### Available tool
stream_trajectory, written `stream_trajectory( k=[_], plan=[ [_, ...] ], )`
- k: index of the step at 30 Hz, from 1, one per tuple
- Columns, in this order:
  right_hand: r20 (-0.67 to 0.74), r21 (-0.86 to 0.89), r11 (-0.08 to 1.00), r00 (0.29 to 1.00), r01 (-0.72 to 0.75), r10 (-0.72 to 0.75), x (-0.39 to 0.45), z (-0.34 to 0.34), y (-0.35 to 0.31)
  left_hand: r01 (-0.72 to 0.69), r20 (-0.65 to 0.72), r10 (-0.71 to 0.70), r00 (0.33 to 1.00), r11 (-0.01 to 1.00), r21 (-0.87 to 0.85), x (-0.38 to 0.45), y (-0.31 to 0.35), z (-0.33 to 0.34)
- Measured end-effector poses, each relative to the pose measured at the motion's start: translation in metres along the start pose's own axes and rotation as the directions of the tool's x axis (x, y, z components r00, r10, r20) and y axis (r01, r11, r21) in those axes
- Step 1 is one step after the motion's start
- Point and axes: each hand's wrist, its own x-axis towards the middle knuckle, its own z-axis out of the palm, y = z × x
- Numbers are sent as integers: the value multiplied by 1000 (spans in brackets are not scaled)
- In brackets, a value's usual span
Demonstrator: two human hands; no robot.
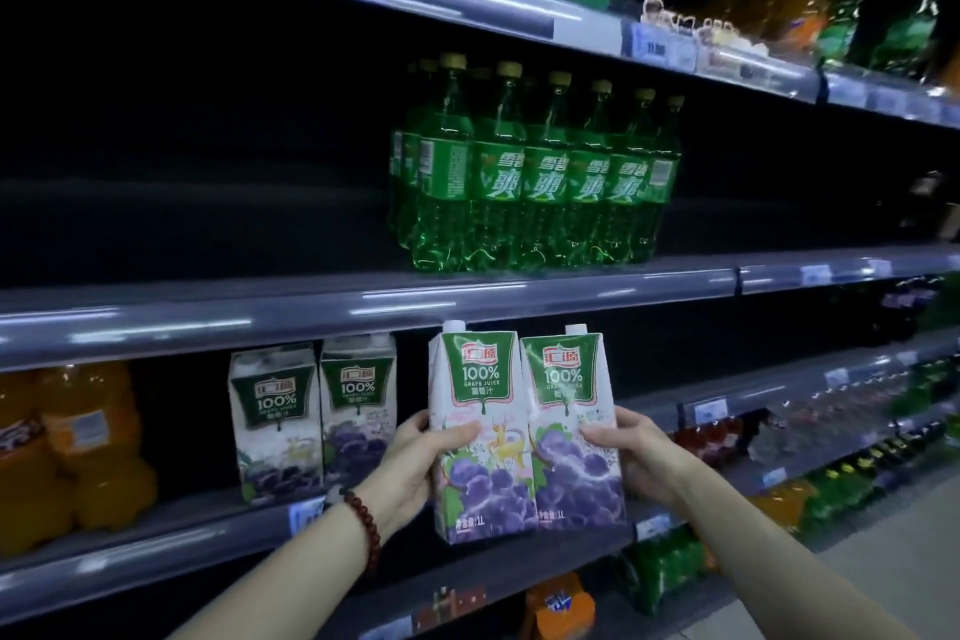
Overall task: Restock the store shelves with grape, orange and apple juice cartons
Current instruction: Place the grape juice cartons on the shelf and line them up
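I hold two upright grape juice cartons side by side in front of the middle shelf. My left hand [415, 457] grips the left carton [480, 437] and my right hand [631, 447] grips the right carton [571, 431]. Both cartons are white with a green label and purple grapes, and they touch each other. Two more grape juice cartons [311, 411] stand on the shelf [218, 530] to the left, a little further back. A dark gap lies between those cartons and the pair in my hands.
Green soda bottles [535, 172] stand in a block on the shelf above. Orange soda bottles [67, 452] fill the far left of the carton shelf. More bottles line the lower shelves [831, 483] and the top shelf at right. The floor shows at bottom right.
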Motion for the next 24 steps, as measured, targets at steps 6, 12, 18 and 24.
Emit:
stream_trajectory(
  k=[6, 12, 18, 24],
  plan=[
    [78, 20, 1000, 997, -16, 15, 7, 5, 17, -33, -22, 33, 999, 999, -1, -3, -11, -12],
    [38, 74, 996, 998, 49, -51, 11, 7, 32, -67, -100, 67, 993, 998, -4, 0, -21, -11],
    [97, 51, 998, 994, 49, -53, 39, -13, 25, -40, -122, 43, 992, 999, 26, 19, -23, -9],
    [196, -3, 1000, 980, 17, -16, 89, -35, 10, -70, -169, 89, 982, 991, 118, 49, -14, 0]
  ],
)
